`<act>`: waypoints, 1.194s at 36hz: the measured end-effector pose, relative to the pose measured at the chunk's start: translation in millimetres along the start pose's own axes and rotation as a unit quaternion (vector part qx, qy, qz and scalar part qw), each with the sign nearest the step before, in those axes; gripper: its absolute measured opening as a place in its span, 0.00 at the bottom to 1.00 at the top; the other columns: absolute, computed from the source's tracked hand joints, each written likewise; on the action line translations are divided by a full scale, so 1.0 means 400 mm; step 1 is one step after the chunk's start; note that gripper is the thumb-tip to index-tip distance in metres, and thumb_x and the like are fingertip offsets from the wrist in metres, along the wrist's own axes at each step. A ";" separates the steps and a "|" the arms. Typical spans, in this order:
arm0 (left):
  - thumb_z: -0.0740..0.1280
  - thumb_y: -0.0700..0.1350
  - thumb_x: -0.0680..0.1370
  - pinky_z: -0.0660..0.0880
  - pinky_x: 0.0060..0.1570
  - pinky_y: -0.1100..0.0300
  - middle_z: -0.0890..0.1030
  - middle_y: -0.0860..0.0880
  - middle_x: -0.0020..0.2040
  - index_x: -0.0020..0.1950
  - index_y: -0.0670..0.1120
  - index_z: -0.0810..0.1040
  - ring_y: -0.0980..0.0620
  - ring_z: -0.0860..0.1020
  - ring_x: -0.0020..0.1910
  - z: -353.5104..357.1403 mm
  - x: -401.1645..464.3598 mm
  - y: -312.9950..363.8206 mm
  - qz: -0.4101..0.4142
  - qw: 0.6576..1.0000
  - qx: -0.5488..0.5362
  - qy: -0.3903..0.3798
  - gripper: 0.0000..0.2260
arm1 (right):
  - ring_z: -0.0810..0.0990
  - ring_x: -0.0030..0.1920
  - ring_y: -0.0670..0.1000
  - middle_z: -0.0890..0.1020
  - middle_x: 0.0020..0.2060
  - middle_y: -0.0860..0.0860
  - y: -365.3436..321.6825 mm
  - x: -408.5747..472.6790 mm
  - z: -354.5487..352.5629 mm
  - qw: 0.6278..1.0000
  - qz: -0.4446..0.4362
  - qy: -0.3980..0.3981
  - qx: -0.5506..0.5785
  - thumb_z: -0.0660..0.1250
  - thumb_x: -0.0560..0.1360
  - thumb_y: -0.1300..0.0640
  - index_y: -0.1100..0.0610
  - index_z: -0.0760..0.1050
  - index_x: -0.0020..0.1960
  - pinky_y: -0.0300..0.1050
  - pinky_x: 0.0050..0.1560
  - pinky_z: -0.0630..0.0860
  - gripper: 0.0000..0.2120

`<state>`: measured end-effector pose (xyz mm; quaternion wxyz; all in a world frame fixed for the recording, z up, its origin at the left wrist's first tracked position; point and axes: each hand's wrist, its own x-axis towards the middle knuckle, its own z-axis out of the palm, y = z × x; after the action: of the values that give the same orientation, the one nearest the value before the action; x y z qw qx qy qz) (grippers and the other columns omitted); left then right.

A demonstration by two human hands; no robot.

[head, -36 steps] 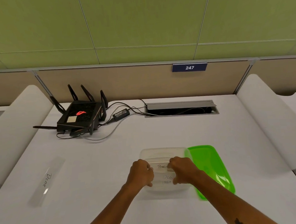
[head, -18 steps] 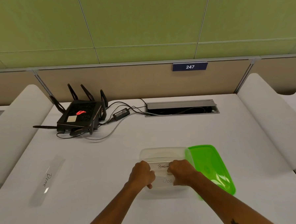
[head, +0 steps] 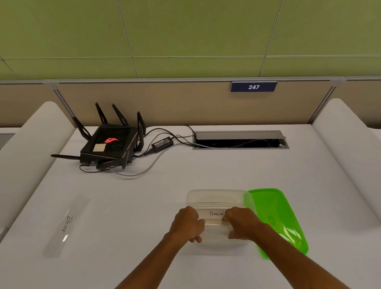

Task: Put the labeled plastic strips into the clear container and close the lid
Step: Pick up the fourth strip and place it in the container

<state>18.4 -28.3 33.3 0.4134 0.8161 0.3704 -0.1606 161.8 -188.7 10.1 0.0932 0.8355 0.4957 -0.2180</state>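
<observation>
1. A clear plastic strip marked "BEAR" (head: 64, 226) lies flat on the white desk (head: 126, 209), well to the left of the clear rectangular plastic container (head: 214, 198), untouched.
2. A black router with upright antennas (head: 110, 144) sits behind and to the left of the container, its cables running to a grey cable hatch (head: 240, 139) behind the container.
3. The left hand (head: 186, 225) is at the container's left side, fingers curled; its grip holds the left end of the clear strip marked "PENGUIN" (head: 215, 214).
4. That strip spans the container's opening; a strip marked "DOG" (head: 220, 232) lies lower, inside the container.
5. The right hand (head: 242, 222) is at the container's right side, its grip curled round the strip's right end.
6. The bright green plastic lid (head: 275, 217) lies off the container, touching its right side.
</observation>
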 end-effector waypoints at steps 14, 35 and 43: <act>0.67 0.53 0.78 0.84 0.46 0.55 0.86 0.50 0.52 0.62 0.48 0.80 0.53 0.86 0.36 -0.086 -0.034 -0.029 0.068 0.994 -0.038 0.071 0.15 | 0.81 0.52 0.45 0.83 0.51 0.42 -0.032 0.012 -0.073 0.990 0.054 0.063 0.114 0.75 0.71 0.43 0.44 0.82 0.54 0.41 0.46 0.74 0.13; 0.70 0.51 0.78 0.78 0.52 0.58 0.86 0.53 0.55 0.63 0.51 0.81 0.52 0.84 0.51 -0.418 -0.040 -0.423 0.032 0.964 -0.018 0.263 0.15 | 0.73 0.68 0.52 0.77 0.66 0.51 -0.551 0.221 -0.164 0.933 -0.091 0.223 0.268 0.70 0.78 0.50 0.55 0.76 0.69 0.49 0.63 0.75 0.21; 0.71 0.46 0.78 0.77 0.62 0.48 0.82 0.43 0.63 0.67 0.43 0.79 0.42 0.81 0.61 -0.523 -0.050 -0.631 -0.002 0.947 0.017 0.320 0.18 | 0.65 0.75 0.53 0.69 0.75 0.51 -0.791 0.291 -0.075 0.944 -0.140 0.093 0.283 0.68 0.79 0.47 0.54 0.67 0.77 0.50 0.74 0.67 0.29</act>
<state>-190.4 225.4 31.2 0.2589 0.8307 0.4822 0.1021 -56.7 69.7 2.7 -0.2249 0.7661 0.5323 -0.2815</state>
